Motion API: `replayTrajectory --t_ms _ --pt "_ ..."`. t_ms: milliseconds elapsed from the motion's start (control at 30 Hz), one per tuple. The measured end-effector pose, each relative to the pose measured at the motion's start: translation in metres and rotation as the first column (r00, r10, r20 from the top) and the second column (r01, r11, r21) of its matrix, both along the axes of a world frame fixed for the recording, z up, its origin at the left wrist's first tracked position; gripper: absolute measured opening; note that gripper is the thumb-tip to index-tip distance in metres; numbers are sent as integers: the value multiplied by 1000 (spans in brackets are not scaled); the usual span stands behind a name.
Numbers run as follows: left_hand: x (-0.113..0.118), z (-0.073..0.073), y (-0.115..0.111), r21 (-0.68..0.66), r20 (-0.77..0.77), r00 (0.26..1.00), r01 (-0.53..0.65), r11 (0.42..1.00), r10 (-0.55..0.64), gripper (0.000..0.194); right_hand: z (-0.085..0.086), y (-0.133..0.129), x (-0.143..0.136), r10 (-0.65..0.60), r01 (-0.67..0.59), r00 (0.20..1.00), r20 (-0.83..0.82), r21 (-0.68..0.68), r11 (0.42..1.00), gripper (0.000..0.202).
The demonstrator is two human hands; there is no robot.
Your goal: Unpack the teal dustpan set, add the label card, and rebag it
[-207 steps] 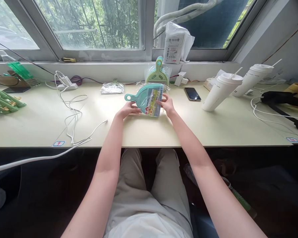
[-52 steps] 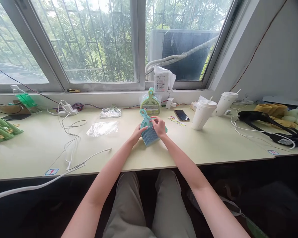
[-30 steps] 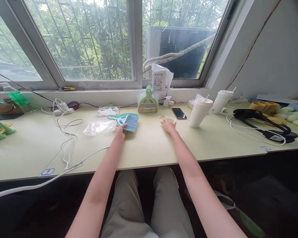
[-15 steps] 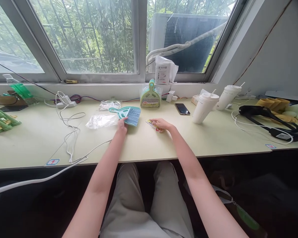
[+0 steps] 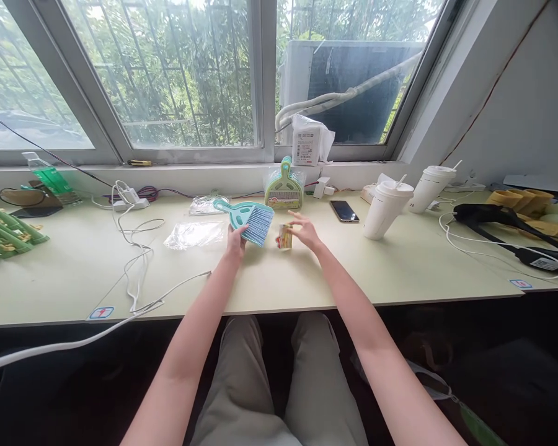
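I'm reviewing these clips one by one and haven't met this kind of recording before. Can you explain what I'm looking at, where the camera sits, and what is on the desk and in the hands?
There is no machine here: a seated person wears a camera on the head, looking forward and down, so both bare arms reach into view from below. The left hand holds a teal hand brush and dustpan set by its bristle end. The right hand pinches a small printed paper label. On the pale desk lie an empty clear plastic bag, a green dustpan set still bagged, a phone, two lidded white cups with straws, white cables and a black strap-like item. A window is behind.
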State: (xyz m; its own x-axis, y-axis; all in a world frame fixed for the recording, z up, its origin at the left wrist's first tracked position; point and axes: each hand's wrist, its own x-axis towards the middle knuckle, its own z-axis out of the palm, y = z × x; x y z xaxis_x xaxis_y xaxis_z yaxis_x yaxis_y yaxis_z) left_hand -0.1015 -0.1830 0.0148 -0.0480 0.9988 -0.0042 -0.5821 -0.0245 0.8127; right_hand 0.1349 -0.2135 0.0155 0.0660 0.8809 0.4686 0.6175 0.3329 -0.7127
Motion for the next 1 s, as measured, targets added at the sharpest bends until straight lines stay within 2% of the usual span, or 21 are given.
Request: replayTrajectory --t_ms 67,133,167,200,267,333,400,500,600,700,800,867,933,1000 --pt "4 2 -4 45 27 999 27 999 -28 43 9 1 2 -186 225 952 -243 146 963 36" --pt "9 2 -8 48 30 997 72 996 -73 45 15 -2 -2 -326 436 850 -414 206 876 52" --pt "11 2 -10 47 25 995 98 994 -99 46 15 -4 -7 -367 486 826 -428 210 849 57" --pt "14 1 -12 50 15 992 126 991 -127 47 14 -6 -15 -392 494 832 -392 203 845 59" --pt "19 -1 -15 61 -23 984 179 982 -178 52 7 -9 -37 -381 411 903 -201 137 901 60" --pt "24 -5 -17 76 -84 968 243 967 -236 57 -2 -10 -62 -298 298 954 9 -18 954 64" --pt "26 -9 -18 90 -135 950 296 951 -283 64 -11 -9 -81 -195 224 966 168 -174 959 67" --pt "27 -14 -18 108 -160 933 342 933 -323 74 -19 -4 -92 -126 197 958 258 -272 942 68" --pt "25 -15 -19 104 -184 918 375 921 -353 78 -20 -3 -89 -151 214 957 246 -253 944 66" --pt "21 -12 -18 111 -223 911 376 920 -346 80 -16 -6 -78 -220 246 964 150 -184 952 60" --pt "17 -8 -15 111 -232 927 327 939 -295 82 -11 -8 -63 -263 268 963 65 -83 960 54" --pt "14 -6 -11 92 -213 945 273 958 -249 82 -8 -8 -52 -298 298 954 21 -61 953 53" --pt "12 -6 -8 84 -186 962 218 972 -200 81 -4 -7 -39 -315 308 948 -39 -124 943 56" --pt "9 -6 -5 92 -158 973 183 979 -167 81 0 -6 -23 -222 199 973 -61 -259 945 59"
